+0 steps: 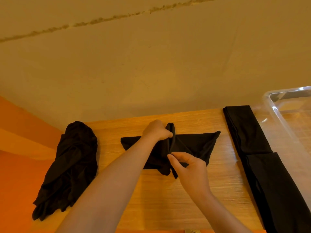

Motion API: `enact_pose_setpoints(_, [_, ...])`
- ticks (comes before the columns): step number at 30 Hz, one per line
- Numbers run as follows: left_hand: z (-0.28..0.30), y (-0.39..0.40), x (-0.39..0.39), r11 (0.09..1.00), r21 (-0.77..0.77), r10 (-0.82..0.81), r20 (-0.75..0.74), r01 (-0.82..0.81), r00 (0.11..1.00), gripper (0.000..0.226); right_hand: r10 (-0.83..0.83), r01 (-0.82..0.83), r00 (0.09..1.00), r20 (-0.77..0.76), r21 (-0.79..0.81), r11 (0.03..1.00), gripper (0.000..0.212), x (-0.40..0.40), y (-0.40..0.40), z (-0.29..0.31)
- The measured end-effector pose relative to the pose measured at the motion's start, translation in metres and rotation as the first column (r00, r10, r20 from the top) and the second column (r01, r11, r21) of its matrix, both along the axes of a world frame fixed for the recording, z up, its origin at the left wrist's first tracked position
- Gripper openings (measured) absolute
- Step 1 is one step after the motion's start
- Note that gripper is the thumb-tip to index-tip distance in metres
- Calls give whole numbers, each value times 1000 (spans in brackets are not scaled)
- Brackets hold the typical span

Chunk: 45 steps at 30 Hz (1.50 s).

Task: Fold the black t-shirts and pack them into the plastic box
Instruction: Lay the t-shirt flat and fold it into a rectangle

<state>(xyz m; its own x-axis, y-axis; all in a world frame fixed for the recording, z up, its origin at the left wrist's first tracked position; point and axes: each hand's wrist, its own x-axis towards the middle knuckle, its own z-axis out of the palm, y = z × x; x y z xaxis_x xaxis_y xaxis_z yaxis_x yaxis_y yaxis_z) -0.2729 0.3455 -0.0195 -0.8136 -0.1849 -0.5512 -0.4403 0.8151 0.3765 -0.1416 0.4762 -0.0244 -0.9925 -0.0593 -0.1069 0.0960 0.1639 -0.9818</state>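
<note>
Standing beside two folded t-shirts (269,165), the plastic box (286,105) holds no shirts

Home room, wooden table (151,199) (orange wall (20,148))

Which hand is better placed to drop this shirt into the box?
Right hand: likely better, since it pinches the t-shirt on the side where the plastic box sits.

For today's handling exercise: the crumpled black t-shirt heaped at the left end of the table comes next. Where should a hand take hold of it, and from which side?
Probably grip the crumpled t-shirt at its bunched far end, coming from above and from its right, the table side. That end stands highest with thick folds to pinch; the near end trails thin over the table's left edge.
</note>
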Motion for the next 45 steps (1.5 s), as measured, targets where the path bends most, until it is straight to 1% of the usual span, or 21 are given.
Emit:
enact_pose_setpoints(1, [-3,2,-8,998,-56,-35,9,36,999,21,6,-5,1000,-20,14,1000,17,-1,0,-1])
enact_pose_setpoints(3, [-9,6,-20,983,-156,-96,8,97,995,13,17,-13,996,-83,54,998,19,-2,1,-4])
enact_pose_setpoints(4, [-12,7,-25,971,-209,-121,5,119,993,9,25,-15,991,-131,73,997,18,-2,2,-5])
enact_pose_setpoints(6, [-16,9,-34,942,-296,-164,-1,157,986,9,60,-38,972,-226,100,994,11,-1,4,-8])
enact_pose_setpoints(7, [-16,9,-38,929,-321,-194,-5,183,981,8,80,-54,964,-255,109,993,14,1,5,-8])
enact_pose_setpoints(9, [-16,8,-47,918,-315,-255,-3,241,967,11,104,-68,952,-287,132,989,21,2,12,-11])
enact_pose_setpoints(11, [-12,4,-53,917,-279,-300,-16,284,954,13,106,-64,947,-303,144,987,21,1,20,-12])
enact_pose_setpoints(15, [10,-15,-62,965,-93,-253,-98,244,963,9,106,-62,942,-318,145,987,21,-1,37,-7])
enact_pose_setpoints(16, [19,-20,-64,969,-63,-246,-110,240,963,11,106,-61,940,-325,144,988,21,-1,41,-5])
enact_pose_setpoints(18, [39,-28,-63,972,-23,-235,-135,234,963,21,93,-49,935,-343,134,990,23,-2,51,1])
enact_pose_setpoints(20, [63,-33,-58,974,29,-218,-163,226,962,30,69,-30,930,-361,114,993,31,-3,60,10])
enact_pose_setpoints(22, [89,-36,-50,974,109,-175,-199,199,964,31,43,-7,925,-377,95,995,37,-6,68,22])
enact_pose_setpoints(25, [130,-44,-34,952,277,-57,-262,131,963,27,26,40,880,-475,128,991,26,-15,84,43])
enact_pose_setpoints(27, [158,-48,-22,929,352,-7,-292,115,956,23,3,100,836,-549,157,982,20,-24,97,61])
enact_pose_setpoints(31, [201,-51,3,916,388,35,-334,103,942,18,-63,193,782,-620,145,970,15,-41,114,105])
enact_pose_setpoints(34, [223,-53,21,895,441,96,-328,62,940,17,-69,247,758,-649,188,951,7,-51,117,137])
enact_pose_setpoints(37, [240,-58,40,870,493,163,-314,14,935,17,-47,225,786,-616,215,950,22,-55,119,163])
enact_pose_setpoints(40, [251,-63,59,847,532,205,-304,-12,931,18,12,163,814,-580,249,955,18,-60,120,180])
enact_pose_setpoints(41, [254,-65,66,837,548,211,-299,-14,931,21,37,145,818,-574,268,953,15,-61,120,185])
enact_pose_setpoints(43, [260,-71,80,820,572,188,-290,13,938,36,73,111,825,-560,287,952,13,-65,120,195])
enact_pose_setpoints(45, [263,-77,91,824,563,136,-309,65,941,48,82,70,848,-524,264,962,13,-69,120,202])
